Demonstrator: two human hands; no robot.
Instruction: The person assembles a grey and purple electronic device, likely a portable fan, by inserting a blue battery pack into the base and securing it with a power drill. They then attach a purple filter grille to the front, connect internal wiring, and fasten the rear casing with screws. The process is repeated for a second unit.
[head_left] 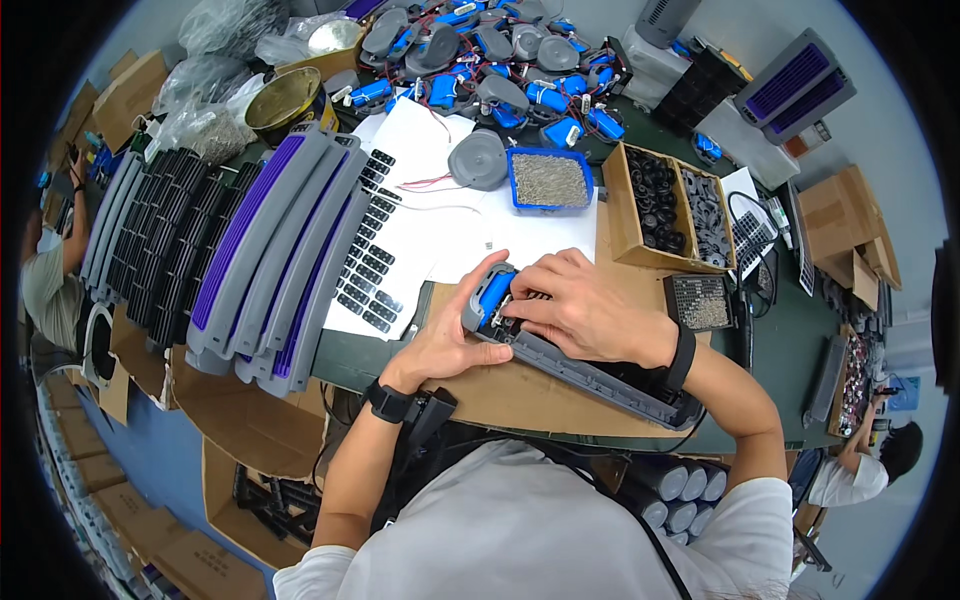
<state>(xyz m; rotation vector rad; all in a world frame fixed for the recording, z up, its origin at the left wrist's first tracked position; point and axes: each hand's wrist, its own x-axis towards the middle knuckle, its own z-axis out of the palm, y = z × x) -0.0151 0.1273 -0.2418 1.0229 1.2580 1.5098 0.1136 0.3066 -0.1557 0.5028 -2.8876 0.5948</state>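
A long, open grey plastic housing [600, 383] lies slantwise on brown cardboard in front of me. At its far left end sits a blue battery pack [494, 293]. My left hand [452, 335] grips that end, with the thumb along the near side and the fingers around the far side. Over the cavity beside the battery, my right hand [585, 308] is closed, its fingertips pressed together inside the housing. Whatever those fingertips pinch is hidden by the hand.
Beyond the housing stands a blue tray [548, 205] of small metal parts, near a round grey cover [478, 160] with red wires. A wooden box [622, 215] of black parts is at the right. Grey-purple housings [275, 240] stand in a row at the left. Battery assemblies [500, 90] pile up behind.
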